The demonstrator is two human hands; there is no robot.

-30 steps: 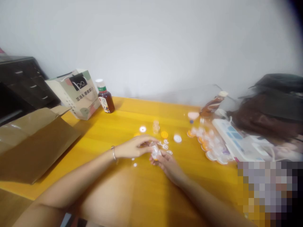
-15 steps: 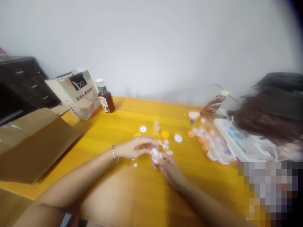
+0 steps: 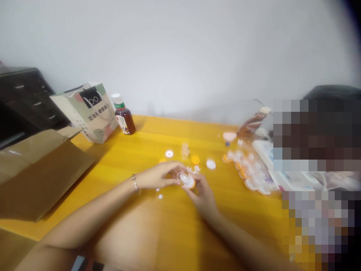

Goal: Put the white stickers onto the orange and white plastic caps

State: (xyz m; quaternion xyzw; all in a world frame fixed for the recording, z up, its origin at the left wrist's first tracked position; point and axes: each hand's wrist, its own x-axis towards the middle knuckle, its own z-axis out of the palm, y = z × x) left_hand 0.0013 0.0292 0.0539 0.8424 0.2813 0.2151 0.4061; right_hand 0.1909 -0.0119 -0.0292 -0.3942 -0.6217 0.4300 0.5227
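Note:
Over the middle of the table, both hands meet at a small clear plastic container with an orange base (image 3: 187, 181). My right hand (image 3: 205, 195) grips its orange end between thumb and fingers. The thumb and fingers of my left hand (image 3: 163, 176) close on its clear end. What is inside the container is too blurred to make out. Just beyond lie small white cut-out pieces (image 3: 193, 169), a yellow disc (image 3: 195, 160) and a white disc (image 3: 211, 164). A clear piece (image 3: 185, 150) stands behind them, with another white disc (image 3: 169, 154) to its left.
A row of clear and orange containers (image 3: 242, 167) lies at right, beside a white tray (image 3: 263, 154) and a brown bottle (image 3: 251, 124). At left are a cardboard box (image 3: 47, 173), a paper bag (image 3: 97, 113) and a dark red bottle (image 3: 125, 120). Pixelated patches hide the far right.
The clear container has tipped from nearly upright to lying more sideways, its orange end now toward the right. My right hand has shifted up and turned with it; the left hand has barely moved.

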